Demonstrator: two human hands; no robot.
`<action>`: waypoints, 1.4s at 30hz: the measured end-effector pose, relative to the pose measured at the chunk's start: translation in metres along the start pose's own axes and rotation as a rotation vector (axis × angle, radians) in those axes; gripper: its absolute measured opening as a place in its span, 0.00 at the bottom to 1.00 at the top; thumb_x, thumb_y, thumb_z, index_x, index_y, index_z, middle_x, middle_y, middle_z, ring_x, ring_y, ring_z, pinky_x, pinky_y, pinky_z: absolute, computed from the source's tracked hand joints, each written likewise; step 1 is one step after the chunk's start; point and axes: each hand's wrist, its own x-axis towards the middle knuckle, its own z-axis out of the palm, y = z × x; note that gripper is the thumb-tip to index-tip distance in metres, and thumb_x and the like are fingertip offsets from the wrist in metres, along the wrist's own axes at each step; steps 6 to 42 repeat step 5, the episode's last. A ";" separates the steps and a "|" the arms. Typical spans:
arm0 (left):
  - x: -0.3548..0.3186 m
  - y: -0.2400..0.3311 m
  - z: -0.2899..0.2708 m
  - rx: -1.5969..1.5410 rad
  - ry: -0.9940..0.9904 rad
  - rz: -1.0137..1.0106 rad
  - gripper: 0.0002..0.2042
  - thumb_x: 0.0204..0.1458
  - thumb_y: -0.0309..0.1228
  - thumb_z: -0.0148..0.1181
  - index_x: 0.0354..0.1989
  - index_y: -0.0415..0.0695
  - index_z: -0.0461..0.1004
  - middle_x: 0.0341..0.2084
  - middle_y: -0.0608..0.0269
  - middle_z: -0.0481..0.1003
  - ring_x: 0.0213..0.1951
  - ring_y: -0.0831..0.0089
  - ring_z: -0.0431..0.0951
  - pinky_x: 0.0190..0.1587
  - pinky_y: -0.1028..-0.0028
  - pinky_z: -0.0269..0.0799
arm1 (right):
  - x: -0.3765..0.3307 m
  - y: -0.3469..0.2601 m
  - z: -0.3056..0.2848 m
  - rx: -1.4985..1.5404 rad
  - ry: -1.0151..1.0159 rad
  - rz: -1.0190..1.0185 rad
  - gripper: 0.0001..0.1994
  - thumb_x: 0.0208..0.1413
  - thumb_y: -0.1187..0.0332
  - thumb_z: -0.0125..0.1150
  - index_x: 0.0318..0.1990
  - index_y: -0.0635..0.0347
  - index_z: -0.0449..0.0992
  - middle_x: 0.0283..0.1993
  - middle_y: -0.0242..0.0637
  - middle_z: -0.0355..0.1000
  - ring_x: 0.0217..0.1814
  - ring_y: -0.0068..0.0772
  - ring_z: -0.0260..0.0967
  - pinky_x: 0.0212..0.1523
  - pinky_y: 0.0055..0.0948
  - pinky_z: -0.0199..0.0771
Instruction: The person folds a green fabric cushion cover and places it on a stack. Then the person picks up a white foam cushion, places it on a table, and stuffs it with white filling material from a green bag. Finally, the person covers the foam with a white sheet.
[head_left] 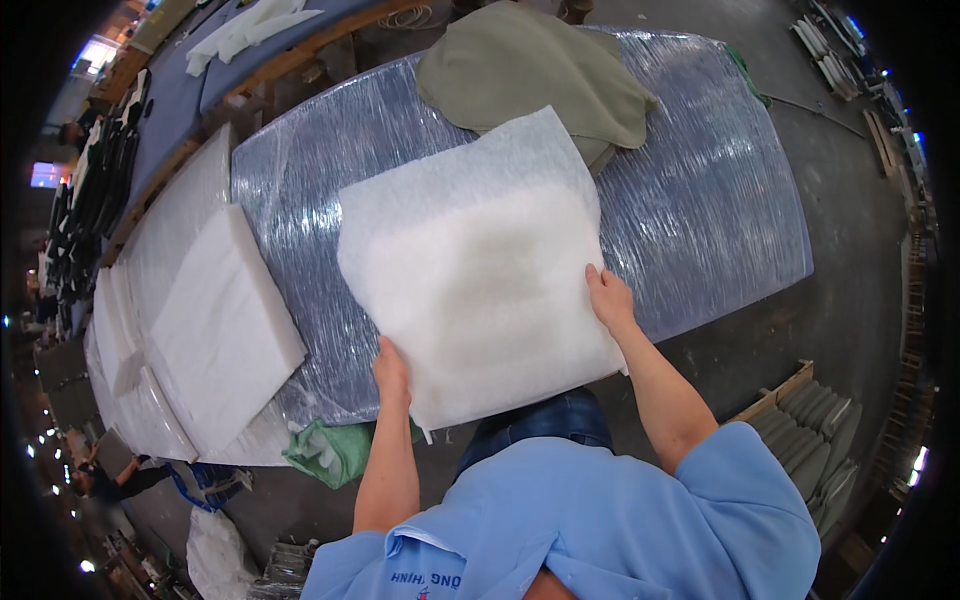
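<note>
A white batting-covered cushion [500, 290] lies in front of me, with a thin translucent flap of batting reaching past its far side. A greyish patch shows through its middle. My left hand [392, 372] grips the near left edge, thumb on top and the other fingers mostly hidden underneath. Higher up on the opposite edge, my right hand [610, 298] holds on with its thumb over the top. Beneath the cushion is a blue table [700, 210] wrapped in clear plastic film. An olive-green cloth [535, 70] is heaped just beyond the cushion.
Sheets of white batting [230, 330] are stacked to the left. A green plastic bag [330, 450] hangs at the table's near edge. Grey-green cushions [805, 440] stand in a row at the lower right. Another person [110, 480] is at far left.
</note>
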 end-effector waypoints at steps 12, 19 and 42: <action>0.013 0.002 0.007 -0.145 0.034 -0.040 0.40 0.68 0.59 0.41 0.61 0.23 0.69 0.60 0.40 0.73 0.60 0.53 0.75 0.62 0.63 0.69 | 0.019 -0.006 -0.005 0.080 -0.066 0.105 0.43 0.62 0.29 0.41 0.52 0.66 0.79 0.55 0.62 0.76 0.61 0.62 0.71 0.62 0.50 0.67; 0.013 0.002 0.007 -0.145 0.034 -0.040 0.40 0.68 0.59 0.41 0.61 0.23 0.69 0.60 0.40 0.73 0.60 0.53 0.75 0.62 0.63 0.69 | 0.019 -0.006 -0.005 0.080 -0.066 0.105 0.43 0.62 0.29 0.41 0.52 0.66 0.79 0.55 0.62 0.76 0.61 0.62 0.71 0.62 0.50 0.67; 0.013 0.002 0.007 -0.145 0.034 -0.040 0.40 0.68 0.59 0.41 0.61 0.23 0.69 0.60 0.40 0.73 0.60 0.53 0.75 0.62 0.63 0.69 | 0.019 -0.006 -0.005 0.080 -0.066 0.105 0.43 0.62 0.29 0.41 0.52 0.66 0.79 0.55 0.62 0.76 0.61 0.62 0.71 0.62 0.50 0.67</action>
